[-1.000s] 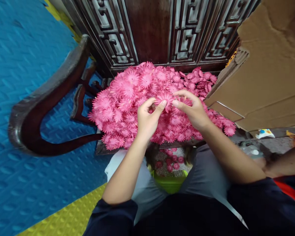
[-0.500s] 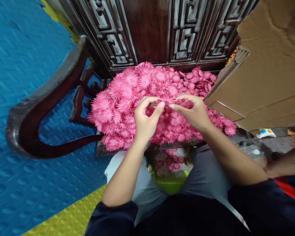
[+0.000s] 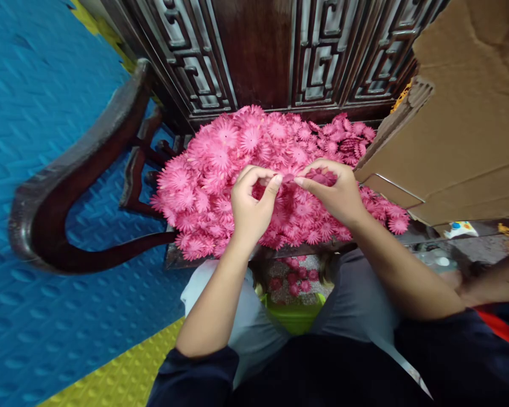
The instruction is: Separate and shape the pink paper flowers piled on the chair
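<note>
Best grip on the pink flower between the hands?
Probably its rim, pinched at opposite edges: left hand from the left, right hand from the right, thumb against fingertip. The pink flower looks thin and nearly edge-on, so both side edges face the fingers.

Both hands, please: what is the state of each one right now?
Left hand: closed, pinching a pink flower between thumb and fingers.
Right hand: closed, pinching the same flower's other side.
</note>
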{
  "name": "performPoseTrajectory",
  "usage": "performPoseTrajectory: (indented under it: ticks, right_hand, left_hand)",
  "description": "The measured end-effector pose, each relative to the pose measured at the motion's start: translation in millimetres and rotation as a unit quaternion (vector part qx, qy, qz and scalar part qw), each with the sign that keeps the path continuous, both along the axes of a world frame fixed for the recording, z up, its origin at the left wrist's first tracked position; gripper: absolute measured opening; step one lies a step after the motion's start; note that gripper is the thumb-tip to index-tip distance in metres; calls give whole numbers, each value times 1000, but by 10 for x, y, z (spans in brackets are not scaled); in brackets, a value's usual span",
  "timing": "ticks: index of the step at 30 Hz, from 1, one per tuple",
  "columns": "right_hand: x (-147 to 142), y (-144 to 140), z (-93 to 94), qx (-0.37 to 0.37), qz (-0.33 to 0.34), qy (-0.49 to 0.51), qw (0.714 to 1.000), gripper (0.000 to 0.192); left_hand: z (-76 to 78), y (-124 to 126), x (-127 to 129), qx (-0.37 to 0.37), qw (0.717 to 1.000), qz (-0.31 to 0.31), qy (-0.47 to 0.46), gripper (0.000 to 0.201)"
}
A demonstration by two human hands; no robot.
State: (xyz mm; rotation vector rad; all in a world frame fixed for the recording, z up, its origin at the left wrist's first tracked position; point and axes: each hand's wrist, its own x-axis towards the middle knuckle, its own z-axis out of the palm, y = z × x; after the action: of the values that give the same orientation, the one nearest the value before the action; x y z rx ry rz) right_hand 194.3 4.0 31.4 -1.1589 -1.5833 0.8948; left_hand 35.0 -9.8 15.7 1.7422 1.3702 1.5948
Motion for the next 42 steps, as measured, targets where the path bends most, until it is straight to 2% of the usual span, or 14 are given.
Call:
performPoseTrajectory:
  ticks: [2,6,8,13,17,20,25,29,33,38,42]
  right_hand:
    - [5,-4,2,39,7,-41,998,8]
    - [14,-7,-5,101,27,-108,989,6]
    - [19,-5,-11,114,28,-128,985,6]
    - [36,5,-37,138,-21,-138,981,6]
    - [40,-3,-35,126,-56,-103,985,5]
    - [22,-33,11,98,-58,-76,991,6]
    - [-55,-91,56,20,14,-44,999,15]
    - [-123,-99,-3,-15,-4,1,1000,22]
    - [-141,-92,-28,-34,-28,23,999,27]
    - [-117,-85,-15,-19,-23,47,998,29]
    - [-110,-83,-35,7,-31,18,999,24]
  left_hand:
    - [11,-9,-9,3,1000,0,15,7]
    - [38,-29,-27,33,997,-6,74,20]
    - [42,-31,-31,43,992,2,118,13]
    - [11,-3,-17,37,989,35,136,14]
    - [-7,16,-2,39,994,15,99,12]
    - [1,9,5,45,997,34,60,10]
    - [8,-13,24,24,998,52,-2,10]
    - [-26,-5,63,-28,997,-22,-72,13]
    - [-47,10,94,-95,980,-93,-148,14]
    - [-31,10,83,-141,966,-128,-175,18]
    - [-44,11,76,-141,969,-119,-166,15]
